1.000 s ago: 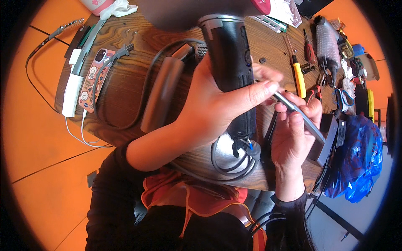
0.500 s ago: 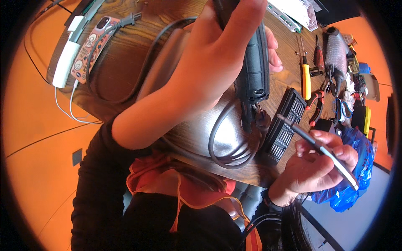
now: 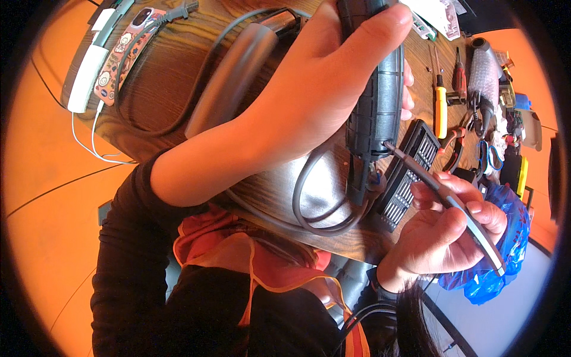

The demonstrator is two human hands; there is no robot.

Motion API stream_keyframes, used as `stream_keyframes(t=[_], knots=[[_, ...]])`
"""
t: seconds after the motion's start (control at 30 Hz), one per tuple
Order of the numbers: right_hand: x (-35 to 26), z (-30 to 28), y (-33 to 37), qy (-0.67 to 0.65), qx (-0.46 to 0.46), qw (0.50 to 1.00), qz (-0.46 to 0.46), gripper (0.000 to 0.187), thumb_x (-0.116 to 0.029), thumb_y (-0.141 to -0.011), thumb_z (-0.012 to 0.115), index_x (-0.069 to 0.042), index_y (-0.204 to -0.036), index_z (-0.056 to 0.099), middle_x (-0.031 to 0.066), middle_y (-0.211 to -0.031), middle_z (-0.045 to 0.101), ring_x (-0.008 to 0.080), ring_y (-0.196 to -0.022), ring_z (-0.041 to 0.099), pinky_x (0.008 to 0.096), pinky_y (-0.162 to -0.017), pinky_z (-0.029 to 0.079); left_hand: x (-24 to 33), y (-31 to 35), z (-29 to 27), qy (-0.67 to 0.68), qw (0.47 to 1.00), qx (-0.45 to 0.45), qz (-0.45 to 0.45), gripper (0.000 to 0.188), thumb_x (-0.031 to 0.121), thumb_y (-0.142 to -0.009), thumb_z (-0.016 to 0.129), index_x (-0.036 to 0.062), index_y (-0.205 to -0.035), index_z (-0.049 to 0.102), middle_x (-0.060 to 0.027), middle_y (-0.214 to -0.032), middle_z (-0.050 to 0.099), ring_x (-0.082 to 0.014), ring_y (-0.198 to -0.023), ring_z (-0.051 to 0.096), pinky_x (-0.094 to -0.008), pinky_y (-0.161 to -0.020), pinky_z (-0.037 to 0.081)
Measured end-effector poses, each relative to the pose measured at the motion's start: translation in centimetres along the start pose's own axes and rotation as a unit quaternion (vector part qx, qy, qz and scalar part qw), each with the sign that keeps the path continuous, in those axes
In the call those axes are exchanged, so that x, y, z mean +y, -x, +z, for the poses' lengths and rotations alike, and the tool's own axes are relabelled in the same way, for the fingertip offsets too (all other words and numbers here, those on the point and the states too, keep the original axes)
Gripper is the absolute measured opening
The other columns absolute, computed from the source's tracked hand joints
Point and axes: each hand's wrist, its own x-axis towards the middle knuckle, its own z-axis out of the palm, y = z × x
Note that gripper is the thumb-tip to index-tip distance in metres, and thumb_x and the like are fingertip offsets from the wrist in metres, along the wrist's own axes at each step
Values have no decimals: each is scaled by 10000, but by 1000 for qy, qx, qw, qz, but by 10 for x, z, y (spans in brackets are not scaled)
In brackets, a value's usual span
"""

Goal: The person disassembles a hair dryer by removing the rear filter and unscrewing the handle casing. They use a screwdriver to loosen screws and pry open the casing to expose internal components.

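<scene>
- Above the middle of the table, the left hand is wrapped round a thick black handle, thumb laid along its front, fingertips showing past its right side.
- The handle stands nearly upright in view, its upper end cut off by the picture's top edge; a black strip and a cord hang at its lower end.
- At the right, the right hand pinches a slim pen-shaped screwdriver between thumb and fingers, held slantwise.
- The screwdriver's tip meets the handle at a small hole near the lower end; how deep it sits, I cannot tell.
- Just behind the tip lies a black case of bits, set in rows.
- The grey cord loops beneath the handle.
- Left of the left hand lie a grey cylinder and a patterned phone.
- Farther right lie a yellow-handled screwdriver, pliers and a bubble-wrapped object, with a blue bag beyond the right hand.
</scene>
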Motion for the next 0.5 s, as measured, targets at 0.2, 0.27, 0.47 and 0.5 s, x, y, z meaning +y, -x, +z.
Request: stream_keyframes(t=[0.2, 0.27, 0.47, 0.5], knots=[[0, 1, 0, 20, 0, 1000, 14, 252, -110, -795, 587, -33, -939, 395, 218, -785, 578, 249, -596, 610, 279, -434, 526, -2, 0, -1, -7, 1000, 1, -2, 357, 402, -865, 420, 72, -992, 365, -74, -721, 505, -144, -563, 523, -281, -599, 485], [0, 0, 0, 31, 2, 999, 13, 243, -106, -796, 585, -38, -937, 399, 219, -783, 582, 238, -548, 598, 269, -421, 514, -2, 0, 0, -9, 1000, 1, -3, 354, 398, -865, 421, 72, -990, 365, -74, -719, 505, -144, -563, 523, -280, -598, 485], [0, 2, 0, -3, 35, 998, 47, 204, -76, -807, 558, -48, -948, 414, 195, -775, 581, 216, -573, 595, 255, -426, 511, -4, 0, 0, -13, 1000, 3, -2, 344, 388, -865, 424, 70, -984, 366, -73, -713, 505, -143, -562, 523, -277, -593, 482], [0, 3, 0, -13, 40, 998, 56, 197, -70, -810, 552, -50, -951, 415, 189, -774, 580, 213, -586, 596, 252, -428, 511, -4, 0, 0, -13, 1000, 2, 0, 342, 386, -865, 424, 70, -983, 367, -72, -713, 505, -143, -562, 523, -277, -592, 482]])
